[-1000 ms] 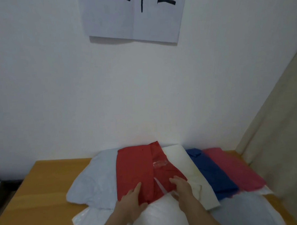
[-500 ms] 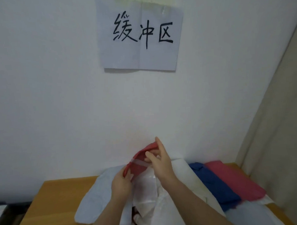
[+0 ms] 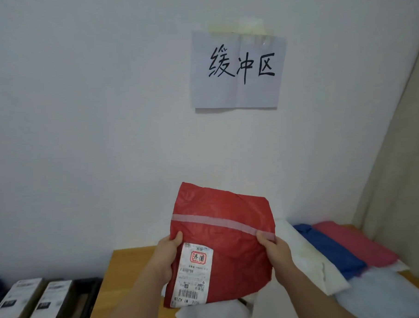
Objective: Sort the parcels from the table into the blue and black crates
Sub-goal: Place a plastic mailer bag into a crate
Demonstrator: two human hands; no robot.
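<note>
While both hands hold it upright above the bench (image 3: 126,261), the red parcel (image 3: 221,233) shows me its shipping label (image 3: 194,272) face-on. Left hand (image 3: 166,255) grips the left edge, thumb on front; right hand (image 3: 275,251) pinches the right edge at the tape strip. Head view only. Other parcels lie on the bench at right: white (image 3: 301,253), blue (image 3: 327,249), pink (image 3: 356,243). Boxed parcels (image 3: 30,303) sit in a dark crate (image 3: 89,296) lower left. I'd hold the label steady and flat, read the red stamp, then pick the crate; the soft bag may sag, so keep both edges gripped.
</note>
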